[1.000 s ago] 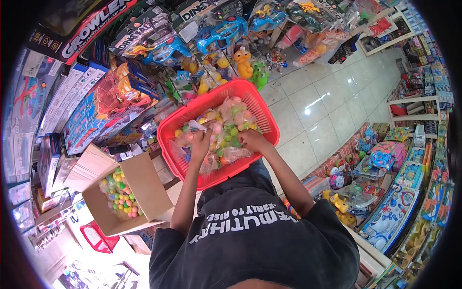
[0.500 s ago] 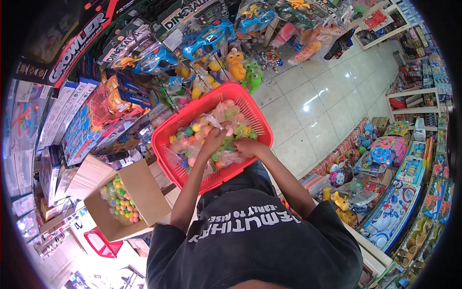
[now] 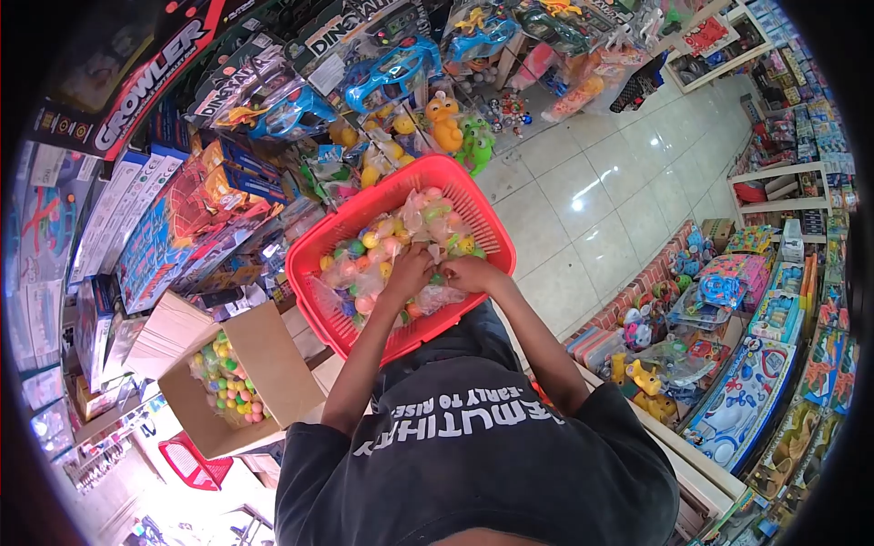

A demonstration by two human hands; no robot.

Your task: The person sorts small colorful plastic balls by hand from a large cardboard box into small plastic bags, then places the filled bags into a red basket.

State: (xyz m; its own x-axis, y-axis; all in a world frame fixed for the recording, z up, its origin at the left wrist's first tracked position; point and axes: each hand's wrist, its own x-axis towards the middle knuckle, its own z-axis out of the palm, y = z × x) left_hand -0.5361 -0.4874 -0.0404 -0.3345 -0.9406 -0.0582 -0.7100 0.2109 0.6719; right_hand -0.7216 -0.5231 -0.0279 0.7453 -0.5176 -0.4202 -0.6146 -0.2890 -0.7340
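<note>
Pale tiled floor (image 3: 592, 209) spreads to the right of and beyond the red basket (image 3: 319, 318), the landmark here; packed merchandise lines both sides, with boxed toys (image 3: 168, 232) left of it; a black shirt (image 3: 510, 437) with white lettering fills the near side of the basket; an open cardboard box (image 3: 282, 359), holding coloured balls (image 3: 238, 391), sits to its near left; an orange toy (image 3: 443, 127) and a green toy (image 3: 477, 146) stand just past its far rim; inside it lie clear plastic bags (image 3: 441, 296) of small coloured balls (image 3: 369, 239). Compared with half a second ago, the left hand (image 3: 411, 271) has dropped closer to the right hand (image 3: 466, 273), so both now seem to work at one spot among the bags; the left forearm slants inward over the basket's near rim, knuckles up and fingers bent; the right forearm angles in from the other side, wrist bent and fingers curled down; both hands touch the plastic, but whether either grips it I cannot tell, as the fingertips are hidden.
</note>
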